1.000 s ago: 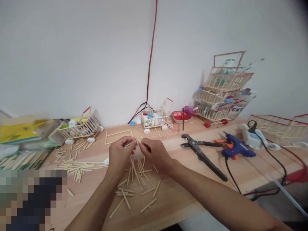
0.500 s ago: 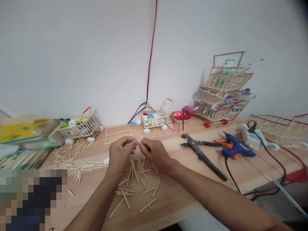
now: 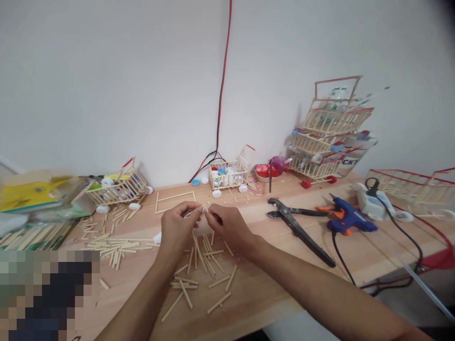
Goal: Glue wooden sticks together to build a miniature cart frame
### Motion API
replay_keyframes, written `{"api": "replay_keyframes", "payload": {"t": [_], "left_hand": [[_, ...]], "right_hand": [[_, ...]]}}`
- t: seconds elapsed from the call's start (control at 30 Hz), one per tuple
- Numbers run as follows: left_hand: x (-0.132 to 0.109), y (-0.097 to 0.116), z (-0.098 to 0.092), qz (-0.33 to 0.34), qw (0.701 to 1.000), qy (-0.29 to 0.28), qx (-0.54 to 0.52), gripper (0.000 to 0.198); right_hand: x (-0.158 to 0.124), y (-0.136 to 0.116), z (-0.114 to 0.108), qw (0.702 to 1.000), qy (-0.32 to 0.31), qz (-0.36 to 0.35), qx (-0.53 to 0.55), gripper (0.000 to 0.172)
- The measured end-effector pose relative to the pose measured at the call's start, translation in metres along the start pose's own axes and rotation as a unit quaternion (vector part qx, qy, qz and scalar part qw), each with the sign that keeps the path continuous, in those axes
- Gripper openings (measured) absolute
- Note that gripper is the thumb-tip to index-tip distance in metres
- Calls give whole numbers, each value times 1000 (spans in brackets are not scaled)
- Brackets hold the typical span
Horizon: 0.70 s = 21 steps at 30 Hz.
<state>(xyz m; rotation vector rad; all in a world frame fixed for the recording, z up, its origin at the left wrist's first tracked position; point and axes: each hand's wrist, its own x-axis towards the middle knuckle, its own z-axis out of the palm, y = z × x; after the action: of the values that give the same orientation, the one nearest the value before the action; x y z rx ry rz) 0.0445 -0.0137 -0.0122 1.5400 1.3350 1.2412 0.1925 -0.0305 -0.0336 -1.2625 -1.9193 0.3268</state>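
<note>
Over the wooden table, my left hand (image 3: 181, 225) and my right hand (image 3: 227, 225) meet with closed fingertips. My left thumb and fingers pinch a short wooden stick (image 3: 203, 209), of which only a pale end shows. The right thumb and forefinger press at that same end; most of what lies between the fingers is hidden. Below the hands are several loose cut sticks (image 3: 199, 253). Just behind them a flat rectangular stick frame (image 3: 174, 202) lies on the table.
Pliers (image 3: 298, 229) and a blue glue gun (image 3: 350, 217) with a black cord lie to the right. Small stick carts stand at the back, one (image 3: 229, 175) holding bottle caps, beside a red-stained bowl (image 3: 266, 173). More sticks (image 3: 117, 245) and stick packs (image 3: 39, 232) are on the left.
</note>
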Motion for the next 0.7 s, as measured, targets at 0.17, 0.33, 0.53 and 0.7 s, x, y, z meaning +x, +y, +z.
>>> {"api": "replay_keyframes", "payload": {"t": [0.17, 0.33, 0.53, 0.7], "left_hand": [[0, 0, 0, 0, 1000, 2, 3, 23], [0, 0, -1, 2, 1000, 3, 0, 23], [1, -2, 0, 4, 1000, -1, -1, 22], [1, -4, 0, 7, 1000, -3, -3, 22]], "right_hand": [[0, -1, 0, 1000, 0, 5, -1, 28], [0, 0, 1, 1000, 0, 3, -3, 28], [0, 0, 1, 1000, 2, 5, -6, 27], [0, -1, 0, 1000, 2, 3, -6, 27]]}}
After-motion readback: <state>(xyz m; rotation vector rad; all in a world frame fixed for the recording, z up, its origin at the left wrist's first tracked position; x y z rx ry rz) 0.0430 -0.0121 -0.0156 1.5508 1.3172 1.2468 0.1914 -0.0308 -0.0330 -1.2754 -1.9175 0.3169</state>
